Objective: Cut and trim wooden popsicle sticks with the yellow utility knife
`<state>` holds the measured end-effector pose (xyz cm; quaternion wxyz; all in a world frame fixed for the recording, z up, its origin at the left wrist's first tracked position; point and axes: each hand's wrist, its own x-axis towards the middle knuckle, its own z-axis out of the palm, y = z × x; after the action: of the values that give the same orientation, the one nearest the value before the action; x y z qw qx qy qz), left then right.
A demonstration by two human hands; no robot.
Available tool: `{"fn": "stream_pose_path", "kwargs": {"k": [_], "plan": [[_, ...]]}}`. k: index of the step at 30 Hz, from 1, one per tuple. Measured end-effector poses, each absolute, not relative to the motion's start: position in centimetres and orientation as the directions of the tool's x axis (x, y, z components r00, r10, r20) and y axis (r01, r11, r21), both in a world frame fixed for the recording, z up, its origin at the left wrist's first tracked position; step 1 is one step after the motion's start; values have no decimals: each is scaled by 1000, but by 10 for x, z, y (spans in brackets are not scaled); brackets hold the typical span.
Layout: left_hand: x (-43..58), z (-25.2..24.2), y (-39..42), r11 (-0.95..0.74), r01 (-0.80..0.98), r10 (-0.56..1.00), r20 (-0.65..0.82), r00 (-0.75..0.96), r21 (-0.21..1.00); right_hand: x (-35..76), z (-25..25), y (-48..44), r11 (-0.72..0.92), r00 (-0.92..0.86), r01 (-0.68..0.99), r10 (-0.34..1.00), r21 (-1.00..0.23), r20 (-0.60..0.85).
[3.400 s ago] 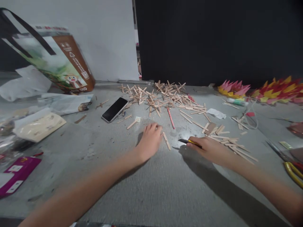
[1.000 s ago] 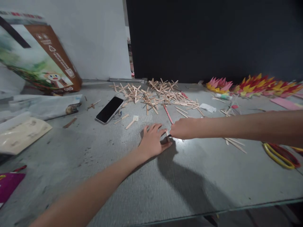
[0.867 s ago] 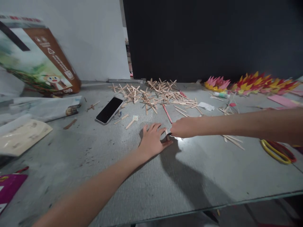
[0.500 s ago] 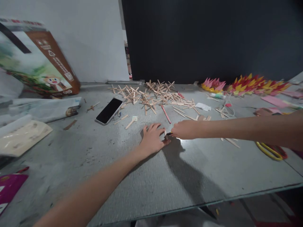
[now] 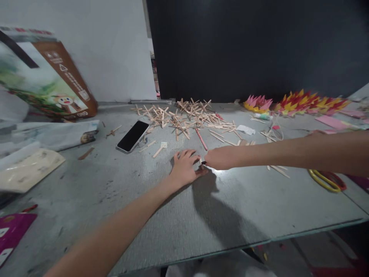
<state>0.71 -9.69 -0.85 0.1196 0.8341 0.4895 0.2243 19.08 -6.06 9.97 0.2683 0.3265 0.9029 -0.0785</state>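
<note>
On the grey table, my left hand (image 5: pixel 186 167) pinches a short wooden stick (image 5: pixel 201 162) between thumb and index finger, its other fingers bent and spread on the surface. My right hand (image 5: pixel 217 158) is closed around a tool whose dark tip (image 5: pixel 203 163) meets the stick. The rest of that tool is hidden in my fist, so its kind is unclear. A bright glow shows on the table just under the right hand. Beyond both hands lies a pile of wooden sticks (image 5: pixel 175 120), many joined as crosses, with a pink-red striped stick (image 5: pixel 201 139) in front of it.
A phone (image 5: pixel 133 137) lies left of the pile. Paper flowers (image 5: pixel 311 103) in red, yellow and pink line the back right. Scissors (image 5: pixel 324 181) with yellow and red handles rest under my right forearm. A printed box (image 5: pixel 66 88) and plastic packets (image 5: pixel 31 165) occupy the left.
My right hand has shifted slightly left, closer to the stick, and its forearm is a little higher in view. My left hand stays almost in place, still pinching the stick.
</note>
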Motion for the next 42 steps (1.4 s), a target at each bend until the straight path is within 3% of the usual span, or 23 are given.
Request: {"fn": "stream_pose_path", "kwargs": {"k": [6,15,23,42], "plan": [[7,-6,-96,-476,770,880,234,414,425,198,93,-60,736,-588,674,586,64,-558],[8,2,-100,-468,767,883,217,416,439,231,76,-71,741,-618,635,656,218,-434],[4,4,-101,-493,740,869,229,438,458,243,58,-79,619,-542,781,737,80,-405],[4,2,-101,-493,743,870,236,433,454,242,58,-73,676,-600,733,692,68,-402]]}}
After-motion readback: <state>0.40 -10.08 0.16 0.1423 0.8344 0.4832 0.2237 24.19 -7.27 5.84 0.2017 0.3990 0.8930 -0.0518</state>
